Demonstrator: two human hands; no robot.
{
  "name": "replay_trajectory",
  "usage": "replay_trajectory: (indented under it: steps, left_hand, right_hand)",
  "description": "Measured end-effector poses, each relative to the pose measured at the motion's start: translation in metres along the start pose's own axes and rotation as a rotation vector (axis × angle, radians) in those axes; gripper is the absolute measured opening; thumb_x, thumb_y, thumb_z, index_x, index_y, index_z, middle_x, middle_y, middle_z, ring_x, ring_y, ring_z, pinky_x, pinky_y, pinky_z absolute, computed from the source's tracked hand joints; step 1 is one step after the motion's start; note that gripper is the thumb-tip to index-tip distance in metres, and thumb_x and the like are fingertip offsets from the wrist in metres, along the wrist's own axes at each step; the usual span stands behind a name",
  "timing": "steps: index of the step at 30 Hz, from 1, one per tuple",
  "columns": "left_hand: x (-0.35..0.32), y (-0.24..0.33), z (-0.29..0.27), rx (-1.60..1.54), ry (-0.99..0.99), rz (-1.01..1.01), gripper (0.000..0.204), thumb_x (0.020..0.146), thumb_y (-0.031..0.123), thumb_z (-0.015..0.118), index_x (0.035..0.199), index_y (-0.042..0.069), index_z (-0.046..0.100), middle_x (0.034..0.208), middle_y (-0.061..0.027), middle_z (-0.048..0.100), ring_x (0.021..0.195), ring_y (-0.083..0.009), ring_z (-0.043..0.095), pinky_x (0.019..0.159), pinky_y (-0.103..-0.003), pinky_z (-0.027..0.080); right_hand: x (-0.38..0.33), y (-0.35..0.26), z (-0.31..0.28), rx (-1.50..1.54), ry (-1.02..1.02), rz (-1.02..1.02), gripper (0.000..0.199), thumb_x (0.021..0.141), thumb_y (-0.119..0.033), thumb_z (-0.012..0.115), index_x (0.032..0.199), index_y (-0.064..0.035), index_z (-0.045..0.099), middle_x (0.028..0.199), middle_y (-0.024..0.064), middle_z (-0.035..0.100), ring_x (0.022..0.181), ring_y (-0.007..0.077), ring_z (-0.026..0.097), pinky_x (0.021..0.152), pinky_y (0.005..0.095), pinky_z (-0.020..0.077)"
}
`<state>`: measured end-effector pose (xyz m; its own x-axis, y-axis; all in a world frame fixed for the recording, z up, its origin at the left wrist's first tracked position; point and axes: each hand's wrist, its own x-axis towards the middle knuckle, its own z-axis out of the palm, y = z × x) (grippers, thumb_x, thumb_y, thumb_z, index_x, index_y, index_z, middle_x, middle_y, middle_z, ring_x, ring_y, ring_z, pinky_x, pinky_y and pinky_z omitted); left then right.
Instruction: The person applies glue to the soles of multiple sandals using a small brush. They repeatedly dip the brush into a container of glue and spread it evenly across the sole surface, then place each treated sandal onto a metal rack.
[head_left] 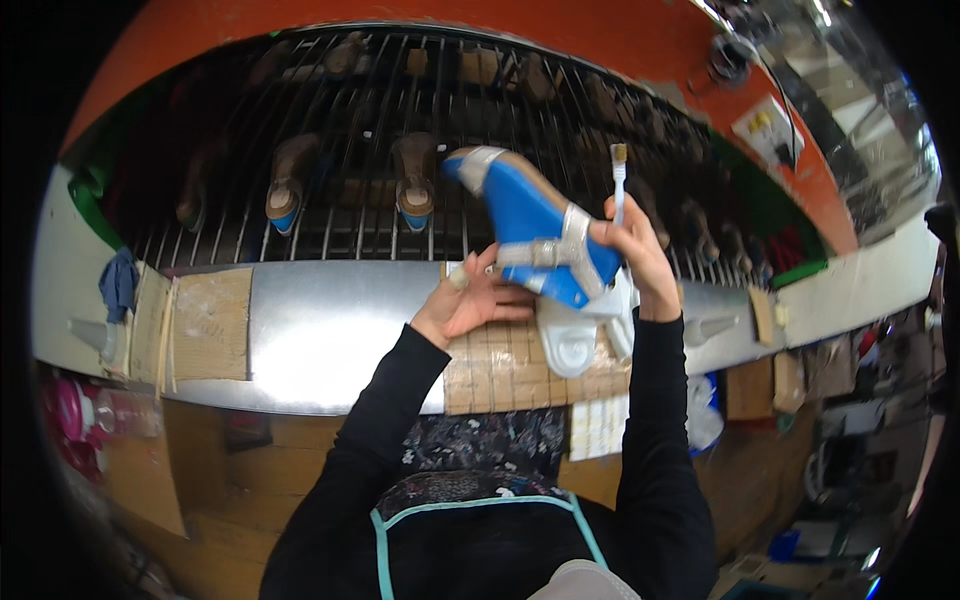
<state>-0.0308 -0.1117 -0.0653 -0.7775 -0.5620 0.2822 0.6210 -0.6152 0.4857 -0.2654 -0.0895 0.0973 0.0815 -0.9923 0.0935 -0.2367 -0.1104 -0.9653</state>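
Observation:
A blue shoe last [522, 212] with silvery straps [545, 253] fitted round it, like a sandal in the making, is tilted in the air over the worktable. My right hand [640, 255] grips one end of it, thumb on the strap. Between the fingers of that same hand a white brush [619, 180], shaped like a toothbrush, points up with brownish bristles. My left hand [475, 300] is under the last, palm turned up and fingers spread; some fingertips pass behind it. A wrap, perhaps tape, circles one finger. Below the last stands a white plastic container [568, 345], partly covered.
Beyond the table runs a rack of metal bars [340, 200], carrying several lasts [413, 180] with brown soles, inside an orange-red frame [240, 40]. Cardboard [490, 375] covers part of the metal tabletop [320, 340]. A pink-capped bottle [125, 412] is at the left.

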Motion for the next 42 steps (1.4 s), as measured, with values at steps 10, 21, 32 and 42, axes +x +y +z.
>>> replay_trajectory:
  steps: [10, 21, 32, 42]
  left_hand:
    - [-0.146, -0.067, 0.084, -0.059, 0.419, 0.061, 0.120, 0.054, 0.036, 0.097, 0.150, 0.007, 0.031, 0.148, -0.0161, 0.042, 0.137, -0.0335, 0.041, 0.116, -0.053, 0.032]
    - [-0.138, -0.009, 0.141, 0.997, 0.536, 0.789, 0.128, 0.064, 0.042, 0.092, 0.156, 0.005, 0.011, 0.153, -0.0137, 0.036, 0.135, -0.0225, 0.044, 0.114, -0.035, 0.035]
    - [-0.147, -0.021, 0.132, 1.207, 0.857, 1.050, 0.111, 0.068, 0.048, 0.087, 0.148, -0.001, 0.028, 0.143, -0.0187, 0.041, 0.131, -0.0290, 0.045, 0.108, -0.043, 0.043]
    - [-0.149, 0.000, 0.148, 0.703, 0.495, 0.855, 0.086, 0.086, 0.056, 0.062, 0.149, 0.006, 0.031, 0.137, -0.0274, 0.048, 0.120, -0.0375, 0.056, 0.094, -0.051, 0.052]
  right_hand:
    - [-0.199, 0.073, 0.017, -0.436, 0.244, 0.048, 0.029, 0.102, -0.028, 0.053, 0.102, -0.0011, 0.063, 0.087, 0.0075, 0.066, 0.074, 0.0143, 0.060, 0.072, 0.0321, 0.0486]
    - [-0.183, 0.131, 0.013, -1.128, 0.560, -0.193, 0.007, 0.080, -0.021, 0.075, 0.085, -0.0177, 0.072, 0.080, 0.0005, 0.060, 0.077, 0.0209, 0.055, 0.080, 0.0394, 0.0301]
    - [-0.174, 0.122, 0.004, -1.201, 0.381, -0.182, 0.008, 0.081, -0.022, 0.073, 0.084, -0.0145, 0.073, 0.079, 0.0042, 0.063, 0.075, 0.0250, 0.058, 0.080, 0.0429, 0.0314]
    - [-0.194, 0.151, -0.012, -0.510, 0.397, 0.178, 0.026, 0.094, -0.027, 0.064, 0.089, -0.0021, 0.069, 0.067, 0.0108, 0.065, 0.060, 0.0197, 0.061, 0.057, 0.0319, 0.0440]
